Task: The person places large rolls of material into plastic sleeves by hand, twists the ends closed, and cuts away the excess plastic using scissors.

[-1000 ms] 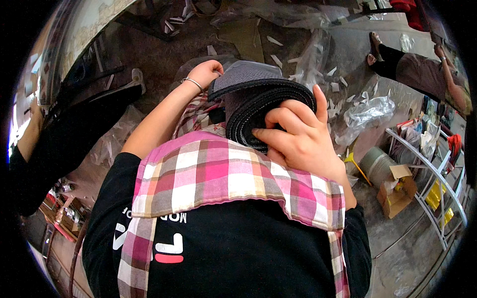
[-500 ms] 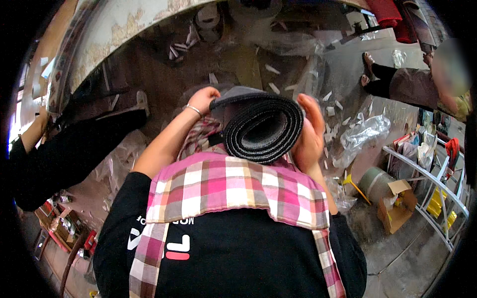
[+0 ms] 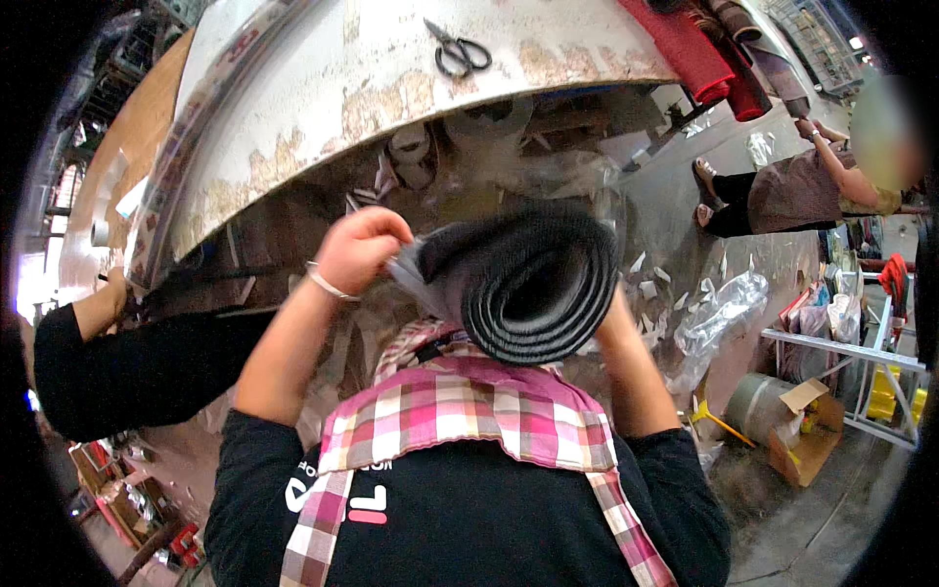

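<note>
A black rolled mat (image 3: 548, 279) stands out in front of my chest, its coiled end facing up at me. Translucent plastic film (image 3: 415, 266) trails from the roll's left side. My left hand (image 3: 362, 249) is closed in a pinch on that film at the loose edge. My right forearm (image 3: 636, 377) runs up to the roll's right side. Behind the roll my right hand is hidden, so its fingers do not show.
Black scissors (image 3: 458, 51) lie on a worn white table (image 3: 391, 98) ahead. Red rolls (image 3: 685, 49) rest at its right end. Crumpled plastic (image 3: 724, 313) and white scraps litter the floor. A cardboard box (image 3: 807, 435) stands right. Another person (image 3: 802, 186) is at far right, one more at left.
The view has tilted up, bringing the table and scissors in. The roll shows larger and lower. My left hand has shifted left and down; my right hand has slipped from sight behind the roll.
</note>
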{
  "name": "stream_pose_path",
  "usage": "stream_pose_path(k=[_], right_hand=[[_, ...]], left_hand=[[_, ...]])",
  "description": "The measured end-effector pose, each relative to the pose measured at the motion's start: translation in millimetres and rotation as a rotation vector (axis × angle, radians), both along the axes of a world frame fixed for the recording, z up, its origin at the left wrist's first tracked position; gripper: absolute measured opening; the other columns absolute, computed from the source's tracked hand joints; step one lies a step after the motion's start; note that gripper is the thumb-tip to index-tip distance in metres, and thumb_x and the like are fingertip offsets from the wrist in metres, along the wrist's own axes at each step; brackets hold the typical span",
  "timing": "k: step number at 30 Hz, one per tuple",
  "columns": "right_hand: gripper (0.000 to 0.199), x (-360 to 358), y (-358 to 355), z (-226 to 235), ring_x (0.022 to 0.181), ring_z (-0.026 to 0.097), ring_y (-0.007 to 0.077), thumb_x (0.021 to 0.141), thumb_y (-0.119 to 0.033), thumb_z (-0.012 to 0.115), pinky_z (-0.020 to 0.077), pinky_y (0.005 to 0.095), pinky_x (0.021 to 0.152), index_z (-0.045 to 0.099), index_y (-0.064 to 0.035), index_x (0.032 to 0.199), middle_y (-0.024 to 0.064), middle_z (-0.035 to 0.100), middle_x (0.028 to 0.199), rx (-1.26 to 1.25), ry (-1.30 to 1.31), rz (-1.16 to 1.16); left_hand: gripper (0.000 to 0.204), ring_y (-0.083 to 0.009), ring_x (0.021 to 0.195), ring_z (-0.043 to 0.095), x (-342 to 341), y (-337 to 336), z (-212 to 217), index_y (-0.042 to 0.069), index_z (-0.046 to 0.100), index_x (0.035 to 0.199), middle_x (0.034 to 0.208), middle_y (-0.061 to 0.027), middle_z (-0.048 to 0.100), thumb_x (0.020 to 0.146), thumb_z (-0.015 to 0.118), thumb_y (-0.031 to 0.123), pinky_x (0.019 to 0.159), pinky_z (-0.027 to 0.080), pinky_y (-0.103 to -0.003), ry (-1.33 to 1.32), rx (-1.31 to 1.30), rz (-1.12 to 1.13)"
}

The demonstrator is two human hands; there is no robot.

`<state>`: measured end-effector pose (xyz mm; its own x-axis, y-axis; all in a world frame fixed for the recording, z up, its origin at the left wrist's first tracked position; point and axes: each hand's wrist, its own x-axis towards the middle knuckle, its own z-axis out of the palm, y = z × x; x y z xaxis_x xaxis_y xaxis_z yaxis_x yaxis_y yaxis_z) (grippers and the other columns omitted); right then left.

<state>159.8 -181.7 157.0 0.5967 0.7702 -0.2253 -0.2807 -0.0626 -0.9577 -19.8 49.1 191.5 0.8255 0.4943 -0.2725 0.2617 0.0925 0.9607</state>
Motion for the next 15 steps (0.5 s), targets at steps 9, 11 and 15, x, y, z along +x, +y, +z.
stream_pose_path(k=[9, 11, 15], right_hand=[[0.014, 26, 52, 183, 0.038, 0.045, 0.0125, 0.075, -0.011, 0.048, 0.0317, 0.0239, 0.031, 0.052, 0.0004, 0.068, 0.0067, 0.049, 0.054, 0.385, 0.092, 0.031], [0.014, 24, 53, 209, 0.038, 0.045, 0.0145, 0.075, -0.009, 0.047, 0.0321, 0.0245, 0.032, 0.052, 0.0022, 0.069, 0.0083, 0.049, 0.054, 0.646, 0.006, 0.012], [0.014, 25, 73, 193, 0.039, 0.044, 0.0136, 0.075, -0.010, 0.048, 0.0342, 0.0245, 0.036, 0.054, -0.0001, 0.067, 0.0050, 0.049, 0.054, 0.520, -0.144, -0.136]], left_hand=[[0.028, -0.0047, 0.045, 0.039, 25, 28, 175, -0.003, 0.049, 0.099, 0.056, 0.0010, 0.044, 0.072, 0.047, 0.001, 0.041, 0.027, -0.016, -0.474, 0.324, 0.137], [0.030, -0.0065, 0.050, 0.044, 23, 31, 192, -0.004, 0.048, 0.101, 0.069, -0.0036, 0.050, 0.071, 0.047, 0.000, 0.046, 0.032, -0.016, -0.617, 0.563, 0.188], [0.030, -0.0086, 0.062, 0.052, 12, 35, 183, -0.004, 0.049, 0.101, 0.080, -0.0076, 0.056, 0.071, 0.048, -0.001, 0.056, 0.039, -0.017, -0.561, 0.622, 0.174]])
